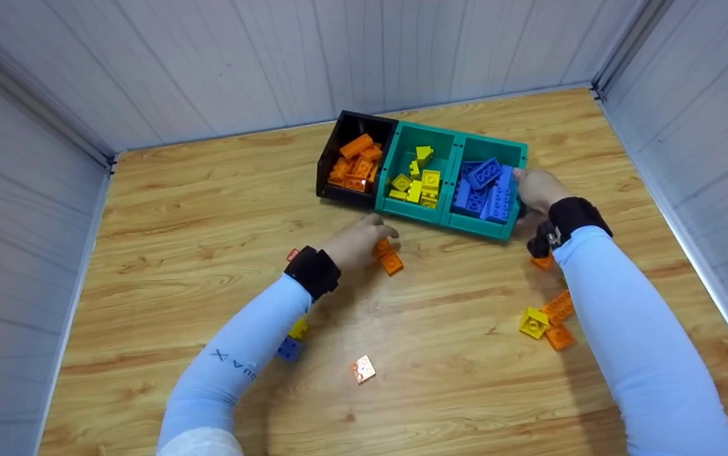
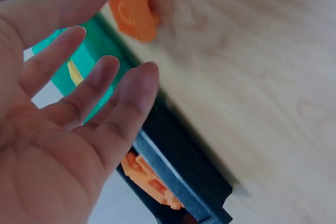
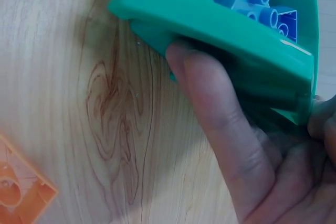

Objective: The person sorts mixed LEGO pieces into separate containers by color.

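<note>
A black bin with orange bricks stands joined to a green bin of yellow bricks and a second green bin of blue bricks. My right hand grips that second bin's right side, thumb at the rim and fingers beneath the overhang. In front of the bins, my left hand is beside two orange bricks. Its fingers are spread and loosely bent in the left wrist view; whether one touches the orange brick is unclear.
Under the right forearm lie a yellow brick and several orange bricks. A pale orange, glare-lit brick lies near the front. By the left forearm are a blue brick and a yellow brick. Panel walls enclose the table.
</note>
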{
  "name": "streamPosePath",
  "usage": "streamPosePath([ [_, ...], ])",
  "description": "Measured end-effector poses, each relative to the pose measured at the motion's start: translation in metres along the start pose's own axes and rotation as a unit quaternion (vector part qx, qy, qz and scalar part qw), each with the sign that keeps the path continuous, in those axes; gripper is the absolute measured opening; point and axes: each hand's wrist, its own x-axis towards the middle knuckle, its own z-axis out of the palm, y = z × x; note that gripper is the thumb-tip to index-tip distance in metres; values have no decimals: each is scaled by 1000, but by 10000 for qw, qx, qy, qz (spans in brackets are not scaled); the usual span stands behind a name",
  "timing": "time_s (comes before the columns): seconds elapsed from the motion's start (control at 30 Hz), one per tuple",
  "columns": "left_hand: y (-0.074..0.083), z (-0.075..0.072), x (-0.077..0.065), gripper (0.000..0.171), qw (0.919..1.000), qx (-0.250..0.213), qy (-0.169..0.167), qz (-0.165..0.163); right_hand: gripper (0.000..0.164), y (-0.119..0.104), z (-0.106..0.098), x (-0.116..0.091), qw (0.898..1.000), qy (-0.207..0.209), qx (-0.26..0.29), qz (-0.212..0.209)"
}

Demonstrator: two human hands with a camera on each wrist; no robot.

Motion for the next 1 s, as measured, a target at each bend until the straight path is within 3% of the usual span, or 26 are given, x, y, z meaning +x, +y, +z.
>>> streamPosePath([
  [0.1,0,6,1,47,9998,207,-19,-71,65,0,0,-1,9991,81,-398,-135],
  [0.3,-2,14,0,36,9990,433,86,103,67,0,0,-1,9993,62,-349,-66],
  [0.4,-3,16,-1,28,9984,427,221,291,68,-1,0,-1,9994,52,-348,-22],
  [0.57,-6,14,-6,23,9981,311,352,405,62,0,0,1,9968,189,-706,-324],
  [0.7,-11,0,-6,24,9988,-38,451,182,63,0,-1,1,9960,286,-775,-342],
  [0.8,-16,-19,-1,30,9967,-436,650,-211,66,0,-1,1,9968,275,-711,-260],
  [0.93,-26,-48,12,31,9876,-706,1276,-584,67,0,0,1,9983,182,-527,-196],
  [1.0,-31,-60,20,30,9822,-707,1629,-618,66,0,1,2,9991,129,-381,-114],
])
